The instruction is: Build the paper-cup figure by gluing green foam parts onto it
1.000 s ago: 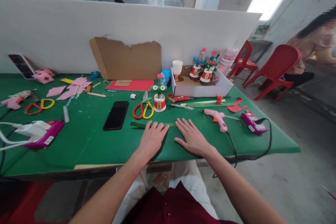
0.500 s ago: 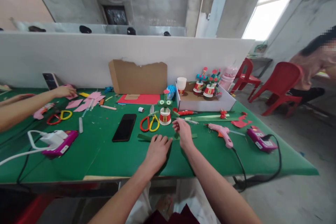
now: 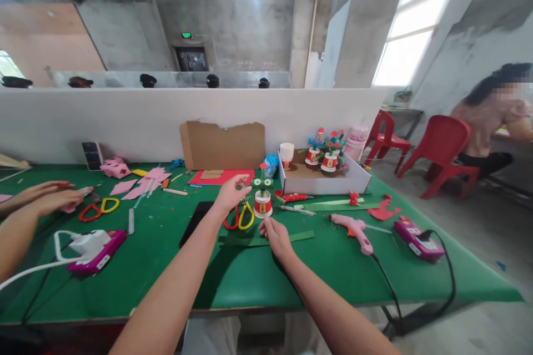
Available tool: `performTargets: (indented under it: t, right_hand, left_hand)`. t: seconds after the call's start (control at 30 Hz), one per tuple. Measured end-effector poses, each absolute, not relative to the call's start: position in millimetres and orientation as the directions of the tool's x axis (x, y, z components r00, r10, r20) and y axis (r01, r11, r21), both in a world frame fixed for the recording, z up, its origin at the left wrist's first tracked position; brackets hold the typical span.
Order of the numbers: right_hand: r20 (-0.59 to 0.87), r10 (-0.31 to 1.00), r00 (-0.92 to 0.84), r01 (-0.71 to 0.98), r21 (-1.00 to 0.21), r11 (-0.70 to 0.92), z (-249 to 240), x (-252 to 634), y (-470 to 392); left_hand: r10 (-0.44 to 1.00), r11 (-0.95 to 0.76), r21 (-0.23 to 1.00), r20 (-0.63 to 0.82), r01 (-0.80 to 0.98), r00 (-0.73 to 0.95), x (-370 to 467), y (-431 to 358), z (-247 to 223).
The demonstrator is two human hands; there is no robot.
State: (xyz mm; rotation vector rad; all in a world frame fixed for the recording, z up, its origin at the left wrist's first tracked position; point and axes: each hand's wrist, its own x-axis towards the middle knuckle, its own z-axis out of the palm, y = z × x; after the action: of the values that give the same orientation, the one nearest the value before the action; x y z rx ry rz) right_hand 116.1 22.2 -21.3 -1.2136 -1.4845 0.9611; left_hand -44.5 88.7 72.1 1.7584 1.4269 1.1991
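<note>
While the L forearm crosses the green table [image 3: 353, 283], it covers part of a dark phone [image 3: 195, 223]; the scissors [image 3: 246, 216] show mainly their red & yellow handles, w/ the blades hard to make out. The R hand [image 3: 275, 236] hides the middle of a flat green strip [image 3: 302, 236]. At far left, a co-worker's hands [image 3: 69, 197] partly hide a pink item, and the forearms are cut off by the frame.

The L hand [image 3: 233, 194] is raised, palm down, fingers spread & part-bent, grip open, by the head of a paper-cup figure [image 3: 262, 204]; can't tell if it touches. The R hand is low, in front of the red-and-white cup, fingers curled in; can't tell if they grip anything.

The figure stands upright btwn the scissors & a pen [image 3: 297, 210]. Behind, to the right, a white box [image 3: 325, 184] holds similar figs., overlapping, so the exact no. is unclear.
</note>
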Motion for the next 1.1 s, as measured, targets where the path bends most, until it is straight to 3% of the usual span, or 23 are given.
performTargets:
  t: [0.1,0.2,0.4,0.63,0.83,1.1]
  right_hand:
    - [0.205,0.977,-0.051,0.226,-0.951,0.212,-23,116,23]
    - [0.215,0.975,-0.051,0.226,-0.949,0.221,-25,116,24]
    - [0.211,0.976,-0.049,0.230,-0.949,0.217,-26,116,25]
    - [0.199,0.979,-0.052,0.203,-0.957,0.205,-24,116,23]
    - [0.186,0.981,-0.053,0.196,-0.961,0.193,-24,115,24]
    - [0.193,0.979,-0.061,0.186,-0.962,0.201,-25,115,25]
  left_hand:
    - [0.977,-0.176,0.940,0.130,0.294,0.170,-40,113,75]
    - [0.964,-0.151,0.959,0.088,0.241,0.252,-37,125,69]
    - [0.985,-0.117,0.982,0.096,0.146,0.142,-37,147,77]
    - [0.978,-0.086,0.989,0.061,0.119,0.201,-17,161,90]
    - [0.966,-0.132,0.987,0.109,0.087,0.237,-16,161,87]
    - [0.911,-0.406,0.891,0.376,0.203,0.168,-11,138,82]
